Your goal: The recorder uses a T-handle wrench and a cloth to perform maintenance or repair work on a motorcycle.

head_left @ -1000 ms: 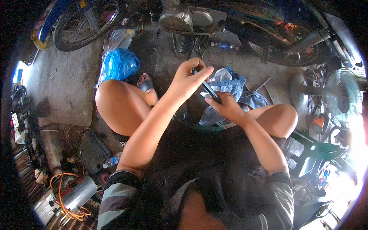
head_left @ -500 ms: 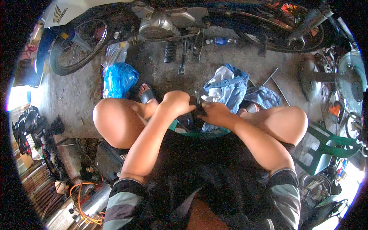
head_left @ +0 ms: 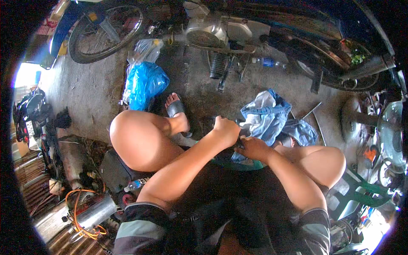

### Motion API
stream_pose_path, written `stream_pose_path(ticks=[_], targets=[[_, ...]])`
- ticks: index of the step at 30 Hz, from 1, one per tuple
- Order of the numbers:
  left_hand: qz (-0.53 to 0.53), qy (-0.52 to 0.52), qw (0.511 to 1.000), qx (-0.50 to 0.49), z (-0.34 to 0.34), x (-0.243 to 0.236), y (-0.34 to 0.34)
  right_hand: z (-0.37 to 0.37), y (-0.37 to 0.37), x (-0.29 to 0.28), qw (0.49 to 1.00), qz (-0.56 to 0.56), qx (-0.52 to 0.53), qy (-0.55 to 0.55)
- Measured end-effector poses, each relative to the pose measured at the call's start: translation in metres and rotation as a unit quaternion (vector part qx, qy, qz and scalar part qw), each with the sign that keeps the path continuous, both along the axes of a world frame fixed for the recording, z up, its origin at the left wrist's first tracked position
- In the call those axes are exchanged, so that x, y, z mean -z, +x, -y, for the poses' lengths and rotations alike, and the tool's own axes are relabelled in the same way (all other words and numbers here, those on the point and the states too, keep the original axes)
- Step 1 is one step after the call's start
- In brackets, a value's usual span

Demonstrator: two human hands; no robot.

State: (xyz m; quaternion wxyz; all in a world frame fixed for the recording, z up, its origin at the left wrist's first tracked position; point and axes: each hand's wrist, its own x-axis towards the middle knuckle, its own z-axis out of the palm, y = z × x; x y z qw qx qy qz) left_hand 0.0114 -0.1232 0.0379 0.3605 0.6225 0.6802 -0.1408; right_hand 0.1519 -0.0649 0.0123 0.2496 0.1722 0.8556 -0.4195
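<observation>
Between my knees, my two hands meet over a small dark object (head_left: 242, 137), mostly covered by fingers, so its kind cannot be made out. My left hand (head_left: 226, 131) is closed in a fist with its back upward, and what lies within it is hidden. Just to the right and a little nearer, my right hand (head_left: 256, 149) grips the dark object, fingers bent around its side. Crumpled blue denim cloth (head_left: 268, 117) lies directly beyond my right hand, along my right leg.
A blue plastic bag (head_left: 146, 85) lies beyond my left knee. Across the far side stands a motorcycle with its engine (head_left: 208, 36) and front wheel (head_left: 106, 36). A plastic bottle (head_left: 268, 63) lies on the concrete. At right are a fan (head_left: 391, 131) and a green chair (head_left: 361, 191).
The whole view has shifted, so the surroundings sit lower and further right. My left hand has come closer to my right hand and covers more of the dark object.
</observation>
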Motion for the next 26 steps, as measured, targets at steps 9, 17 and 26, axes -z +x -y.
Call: stream_pose_path(ticks=[9, 17, 26], targets=[[-0.065, -0.075, 0.995, -0.003, 0.012, 0.003, -0.001, 0.015, -0.012, 0.044, 0.997, -0.031, -0.026, -0.069], [-0.016, -0.084, 0.996, 0.014, 0.017, 0.010, -0.014, 0.019, -0.031, 0.055, 0.988, 0.048, -0.118, -0.083], [-0.027, -0.164, 0.986, 0.026, 0.007, 0.017, -0.003, -0.007, -0.034, -0.002, 0.976, 0.082, -0.202, 0.029]])
